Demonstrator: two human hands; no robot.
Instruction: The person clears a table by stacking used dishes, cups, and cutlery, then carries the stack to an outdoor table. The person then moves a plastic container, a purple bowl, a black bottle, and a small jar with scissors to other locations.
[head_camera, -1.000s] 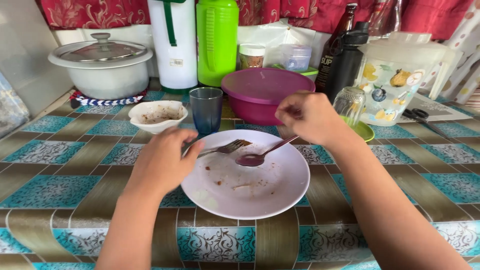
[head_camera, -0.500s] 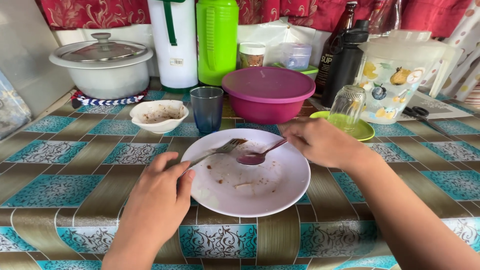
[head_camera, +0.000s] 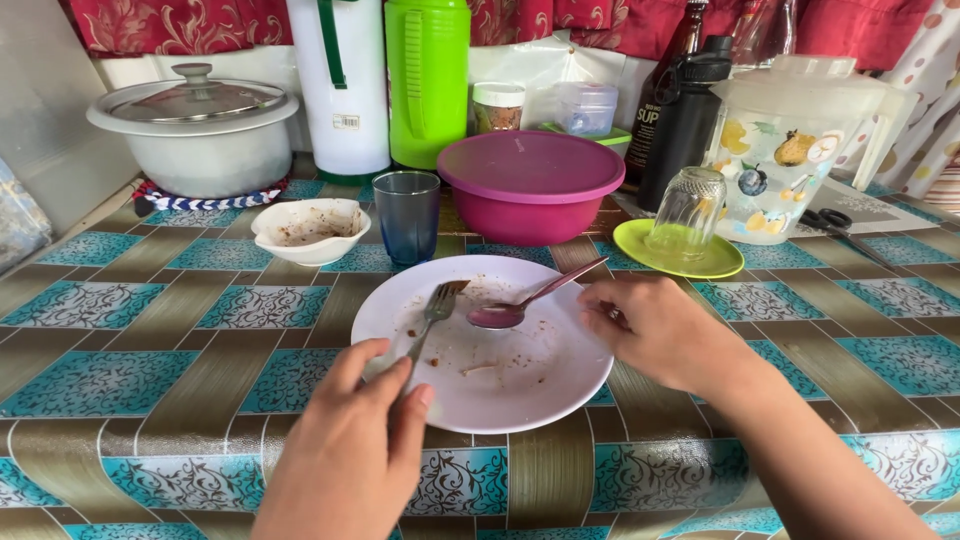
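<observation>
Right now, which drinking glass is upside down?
The clear glass, mouth down on the green saucer at right. The blue tumbler beside the small white bowl stands upright.

Both hands have drawn back toward the near rim of the plate (head_camera: 560, 395): the right hand (head_camera: 665, 330) has let go of the spoon (head_camera: 520, 305), and the fork (head_camera: 432, 315) has swung nearer upright.
</observation>
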